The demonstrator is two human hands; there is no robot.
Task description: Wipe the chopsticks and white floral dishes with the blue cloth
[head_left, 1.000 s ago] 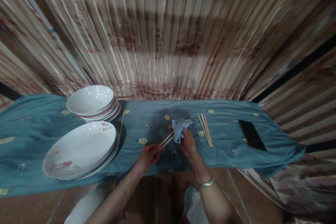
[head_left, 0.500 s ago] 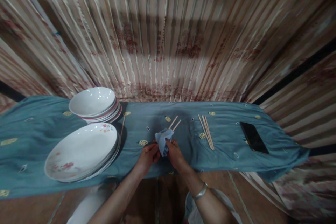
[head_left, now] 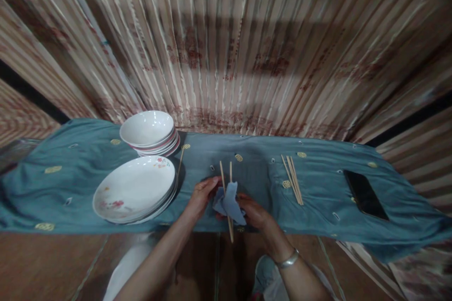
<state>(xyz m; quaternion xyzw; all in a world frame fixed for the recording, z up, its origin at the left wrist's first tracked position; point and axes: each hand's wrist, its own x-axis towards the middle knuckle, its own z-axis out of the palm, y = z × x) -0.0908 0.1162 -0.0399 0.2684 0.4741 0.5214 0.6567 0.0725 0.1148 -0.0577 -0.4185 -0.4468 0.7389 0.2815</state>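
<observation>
Two wooden chopsticks (head_left: 222, 176) that leaned rightward out of a crumpled blue cloth (head_left: 231, 199) half a second ago now point almost straight at the far edge of the surface (head_left: 254, 150), one showing at both ends of the cloth, and the left hand (head_left: 202, 197) has come away to the cloth's left side. They are at the middle of the near edge. Left grip: loose, fingers extended beside the sticks; whether they touch is unclear. Right hand (head_left: 254, 210): grip closed on the soft, thin-looking cloth, which wraps the sticks' middle. This looks like wiping, best done with a light, even squeeze along the full length, turning the sticks and steadying the bare ends so neither slips out. Straight, slim, pale chopsticks (head_left: 293, 181) lie loosely grouped right of the hands; a black, flat phone (head_left: 365, 195) lies toward the right end. Left of the hands, glossy white oval plates (head_left: 136, 190) with painted flowers are stacked near the near edge, and round, shiny bowls (head_left: 148, 129) nearer the far edge. Smooth, wrinkled teal fabric covers the surface; pleated curtain (head_left: 219, 33) hangs behind.
</observation>
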